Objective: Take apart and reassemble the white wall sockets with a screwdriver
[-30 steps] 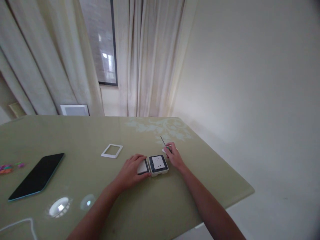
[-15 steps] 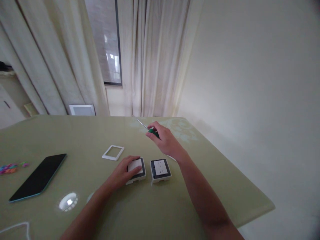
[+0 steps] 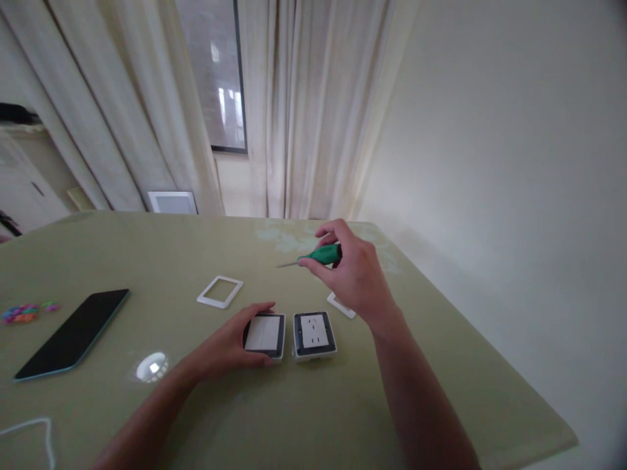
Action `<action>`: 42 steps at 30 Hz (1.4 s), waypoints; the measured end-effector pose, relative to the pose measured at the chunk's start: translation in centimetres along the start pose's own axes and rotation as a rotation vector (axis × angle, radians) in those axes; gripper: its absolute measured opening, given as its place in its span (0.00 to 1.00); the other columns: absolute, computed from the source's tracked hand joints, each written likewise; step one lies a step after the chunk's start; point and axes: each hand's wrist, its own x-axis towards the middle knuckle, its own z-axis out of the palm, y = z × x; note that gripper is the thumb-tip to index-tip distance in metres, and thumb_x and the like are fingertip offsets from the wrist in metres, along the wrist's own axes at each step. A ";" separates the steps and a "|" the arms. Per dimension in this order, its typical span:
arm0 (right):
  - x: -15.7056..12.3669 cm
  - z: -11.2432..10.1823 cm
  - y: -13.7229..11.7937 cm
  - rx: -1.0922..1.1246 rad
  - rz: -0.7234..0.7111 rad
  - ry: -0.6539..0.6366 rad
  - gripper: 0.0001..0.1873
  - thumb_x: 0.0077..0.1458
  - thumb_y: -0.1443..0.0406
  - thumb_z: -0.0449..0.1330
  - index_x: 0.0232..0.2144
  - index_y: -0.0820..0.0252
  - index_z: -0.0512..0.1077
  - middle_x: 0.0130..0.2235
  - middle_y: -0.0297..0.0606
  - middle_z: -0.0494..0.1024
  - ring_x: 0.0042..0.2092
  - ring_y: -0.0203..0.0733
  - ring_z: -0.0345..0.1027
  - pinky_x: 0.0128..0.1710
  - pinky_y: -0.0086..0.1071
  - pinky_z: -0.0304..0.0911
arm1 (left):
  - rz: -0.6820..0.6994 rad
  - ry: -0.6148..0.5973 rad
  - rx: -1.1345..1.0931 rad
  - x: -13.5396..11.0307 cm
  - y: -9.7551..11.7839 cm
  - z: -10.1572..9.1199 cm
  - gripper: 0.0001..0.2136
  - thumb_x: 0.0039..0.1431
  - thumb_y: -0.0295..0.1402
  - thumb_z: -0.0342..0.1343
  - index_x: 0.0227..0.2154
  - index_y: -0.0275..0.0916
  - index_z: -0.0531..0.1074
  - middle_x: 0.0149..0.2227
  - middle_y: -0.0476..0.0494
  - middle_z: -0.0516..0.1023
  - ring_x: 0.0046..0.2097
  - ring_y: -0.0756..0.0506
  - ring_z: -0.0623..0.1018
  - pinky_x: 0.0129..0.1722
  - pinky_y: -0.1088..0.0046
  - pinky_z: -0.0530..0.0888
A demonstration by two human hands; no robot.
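Observation:
My left hand (image 3: 238, 343) grips a wall switch (image 3: 264, 333) by its far and near edges, thumb on the near side; the switch rests on the table with its white face and dark surround showing. Just right of it stands a wall socket (image 3: 314, 331) with a dark surround, untouched. Above the table, beyond the socket, my right hand (image 3: 357, 271) is closed on a screwdriver (image 3: 324, 254) with a green handle. The thin shaft points left, free of everything. A white frame (image 3: 219, 292) lies beyond the switch, and another white frame (image 3: 341, 305) is partly covered by my right hand.
A black tablet (image 3: 76, 334) lies on the table (image 3: 274, 418) at left, near several small colourful pieces (image 3: 22, 313). A white cable (image 3: 48, 434) is at the lower left. Curtains (image 3: 333, 111) hang behind, and a wall (image 3: 499, 163) rises at right.
My right hand has moved right, and the screwdriver has turned from pointing up-left to nearly level. My left hand's thumb has shifted from the switch's face to its near edge.

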 end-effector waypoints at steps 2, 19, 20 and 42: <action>0.0 0.1 -0.4 -0.036 -0.004 0.043 0.17 0.57 0.59 0.72 0.43 0.53 0.69 0.35 0.30 0.77 0.34 0.38 0.71 0.37 0.31 0.61 | 0.033 -0.018 0.029 0.0 0.1 0.2 0.44 0.49 0.47 0.74 0.69 0.47 0.64 0.66 0.35 0.72 0.65 0.30 0.73 0.66 0.52 0.69; -0.5 5.0 -0.4 0.001 -0.031 -0.296 0.10 0.58 0.65 0.65 0.37 0.53 0.65 0.31 0.28 0.71 0.32 0.36 0.63 0.36 0.30 0.53 | 0.192 0.111 0.270 0.1 0.2 0.2 0.34 0.55 0.47 0.70 0.64 0.46 0.70 0.61 0.38 0.76 0.61 0.32 0.76 0.62 0.53 0.75; -0.5 5.0 -0.3 -0.003 -0.029 -0.300 0.10 0.58 0.65 0.65 0.37 0.53 0.65 0.31 0.28 0.71 0.32 0.36 0.63 0.36 0.30 0.53 | 0.192 0.116 0.265 0.1 0.1 0.1 0.33 0.55 0.46 0.70 0.63 0.46 0.71 0.61 0.38 0.76 0.61 0.32 0.77 0.61 0.54 0.75; -2.0 -1.5 -4.4 0.001 -0.170 0.105 0.09 0.59 0.68 0.64 0.37 0.54 0.66 0.30 0.25 0.70 0.27 0.30 0.64 0.32 0.25 0.61 | 0.399 0.520 0.408 -0.3 2.8 0.8 0.33 0.61 0.42 0.67 0.67 0.45 0.63 0.61 0.36 0.75 0.61 0.33 0.75 0.62 0.53 0.73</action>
